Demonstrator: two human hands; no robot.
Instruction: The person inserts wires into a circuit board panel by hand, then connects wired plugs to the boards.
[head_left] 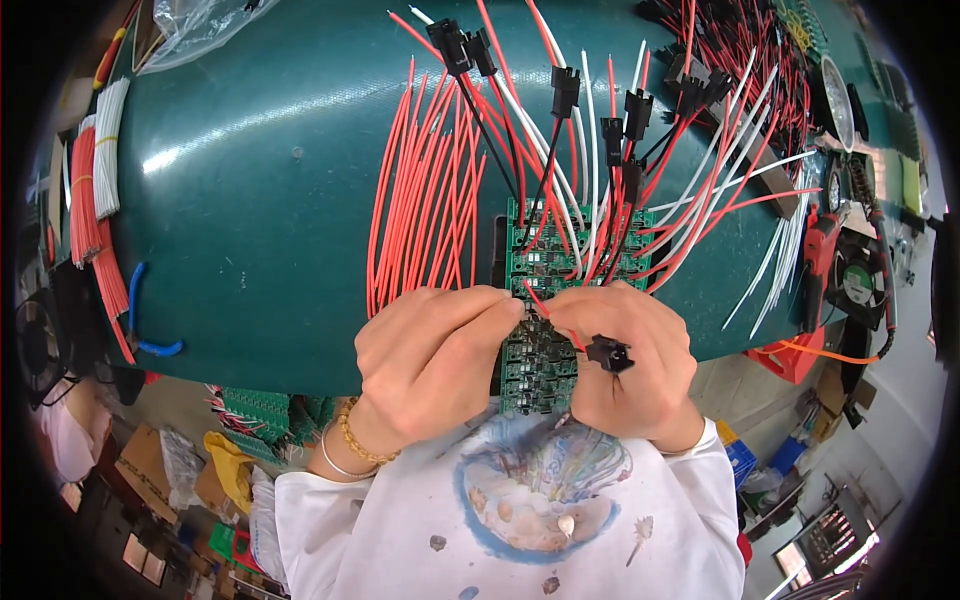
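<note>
A green circuit board panel (540, 375) lies at the table's front edge, packed with small parts. My left hand (430, 350) is closed at its left edge, thumb and forefinger pinched together; whatever they hold, if anything, is hidden. My right hand (630, 350) pinches a red wire lead (570, 335), whose one end reaches the board between both hands. A black plug connector (609, 353) on this lead hangs over the back of my right fingers. Beyond my hands, several red, white and black wires with black connectors (565, 90) rise from the panel's far rows.
Loose red wires (425, 200) lie left of the panel on the green table (240, 230). Bundled red wires (85, 195) and white wires (110, 140) sit at the left edge, near a blue hooked tool (140, 310). At right are white wires (775, 270), a red-handled tool (820, 255) and a small fan (857, 270).
</note>
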